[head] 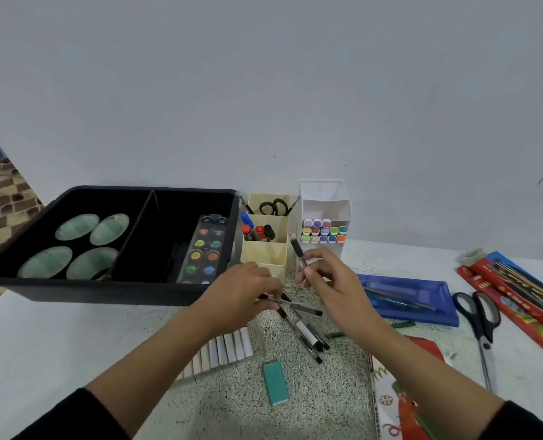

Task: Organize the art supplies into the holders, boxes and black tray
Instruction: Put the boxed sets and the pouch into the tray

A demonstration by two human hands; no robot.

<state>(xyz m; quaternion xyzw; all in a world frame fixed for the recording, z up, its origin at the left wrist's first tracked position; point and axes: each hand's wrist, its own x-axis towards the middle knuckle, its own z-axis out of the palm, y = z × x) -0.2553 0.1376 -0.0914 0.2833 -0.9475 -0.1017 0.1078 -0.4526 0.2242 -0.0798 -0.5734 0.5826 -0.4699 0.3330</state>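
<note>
My right hand [330,281] holds a dark-gripped pen [296,247] upright in front of the cream holder [264,252]. My left hand [245,290] pinches a thin black pen [298,308] that lies across a loose pile of pens [310,336] on the table. The cream holder carries markers and black scissors. A white holder [324,198] to its right is filled with pastel-capped markers. At the left, the black tray [105,293] contains a watercolour set [205,249] and several green oval palettes.
A row of pale sticks [222,354] and a teal eraser [275,382] lie near me. A blue pencil case [410,296], large scissors [479,315], red brush packs [517,290] and a printed box [400,392] lie on the right.
</note>
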